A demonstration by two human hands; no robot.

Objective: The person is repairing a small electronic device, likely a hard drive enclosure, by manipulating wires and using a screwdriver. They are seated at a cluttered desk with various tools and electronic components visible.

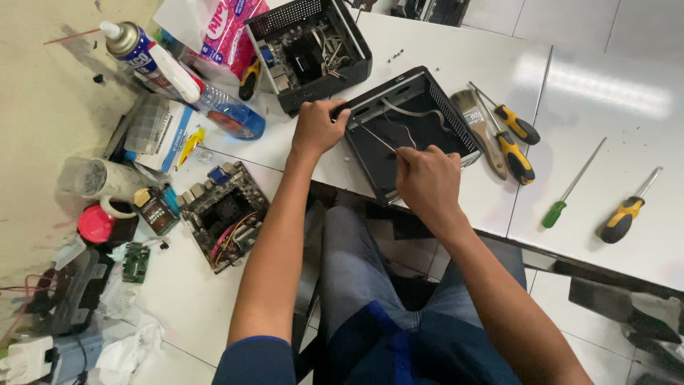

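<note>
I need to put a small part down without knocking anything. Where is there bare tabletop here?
Bare white top lies right of the yellow-handled screwdriver, and above the green-handled screwdriver toward the far edge. A smaller patch sits below the loose circuit board. The left side around the spray can and cup is crowded.

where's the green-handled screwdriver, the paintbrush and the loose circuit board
green-handled screwdriver (pixel 554 214), head view, on its green handle
paintbrush (pixel 473 107), head view, on the bristles beside the black case
loose circuit board (pixel 223 214), head view, on the board's middle, left of the left forearm
</note>
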